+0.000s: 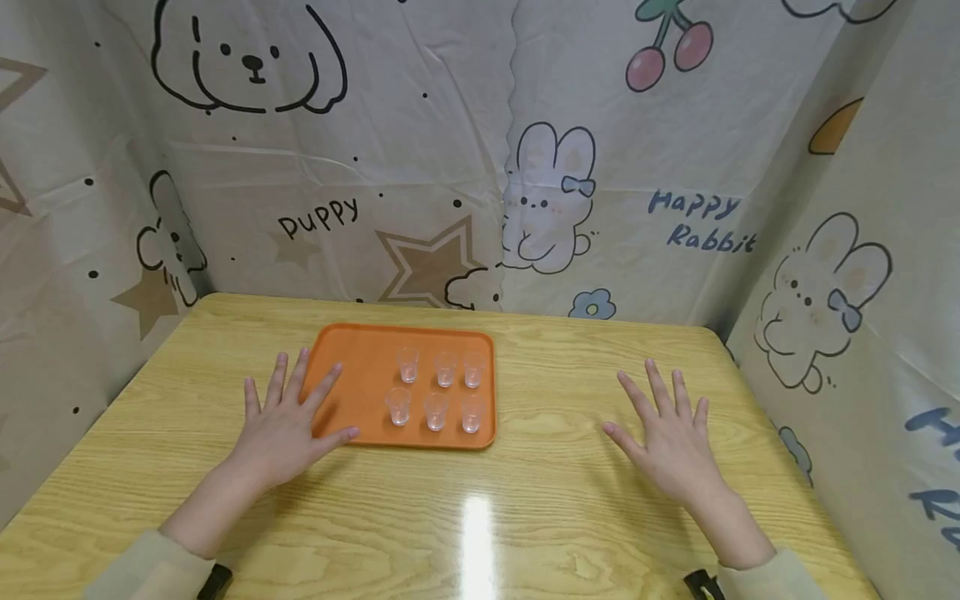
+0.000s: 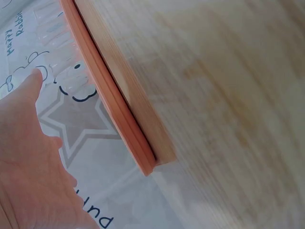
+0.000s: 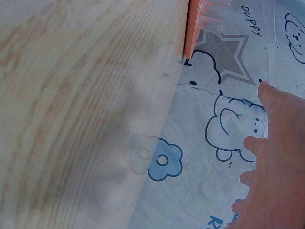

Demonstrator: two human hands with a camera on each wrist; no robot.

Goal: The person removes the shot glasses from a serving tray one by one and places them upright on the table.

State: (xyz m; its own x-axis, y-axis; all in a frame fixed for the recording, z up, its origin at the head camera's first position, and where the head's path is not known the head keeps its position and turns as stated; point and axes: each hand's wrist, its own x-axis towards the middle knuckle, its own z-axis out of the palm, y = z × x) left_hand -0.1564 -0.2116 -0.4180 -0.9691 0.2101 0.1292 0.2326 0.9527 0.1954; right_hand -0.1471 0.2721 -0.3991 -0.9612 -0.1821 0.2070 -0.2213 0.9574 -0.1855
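An orange tray lies on the left half of the wooden table. Several small clear cups stand upright on its right part in two rows. My left hand is spread at the tray's left edge, thumb and index finger overlapping it in the head view. In the left wrist view that hand appears above the table, apart from the tray's rim. Well to the right of the tray, my right hand is spread over the wood and holds nothing. The right wrist view shows this hand raised above the tabletop.
The wooden table reaches back to a printed cloth with rabbits, stars and a puppy. This cloth also hangs along the left and right sides. A bright light reflection shows near the front.
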